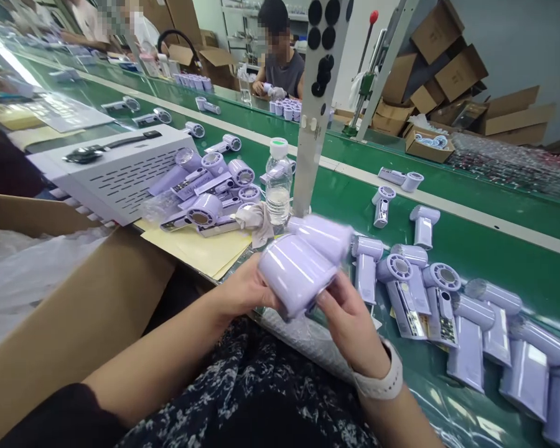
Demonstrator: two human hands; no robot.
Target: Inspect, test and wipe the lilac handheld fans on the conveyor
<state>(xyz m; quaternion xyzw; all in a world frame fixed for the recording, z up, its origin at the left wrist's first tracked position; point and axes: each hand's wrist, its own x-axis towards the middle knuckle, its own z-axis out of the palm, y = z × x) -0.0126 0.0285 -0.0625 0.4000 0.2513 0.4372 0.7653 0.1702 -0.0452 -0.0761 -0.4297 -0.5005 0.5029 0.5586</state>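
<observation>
A glossy lilac handheld fan (298,270) is held in front of me, its rounded body toward the camera. My left hand (249,286) wraps round its left side. On the right side, my right hand (348,311) grips its lower edge, with a white band on that wrist. Just behind it is another lilac part (324,236), blurred; whether it is joined to the held fan I cannot tell. Several lilac fans (205,208) lie heaped on yellow paper (191,249) at the left. More fans (466,336) lie in rows at the right.
A clear bottle (279,186) stands beside a metal post (310,143) and a crumpled cloth (256,221). The green conveyor (345,186) carries scattered fans. At the left are a white vented box (135,174) and an open carton (88,292). A person (284,68) sits across the line.
</observation>
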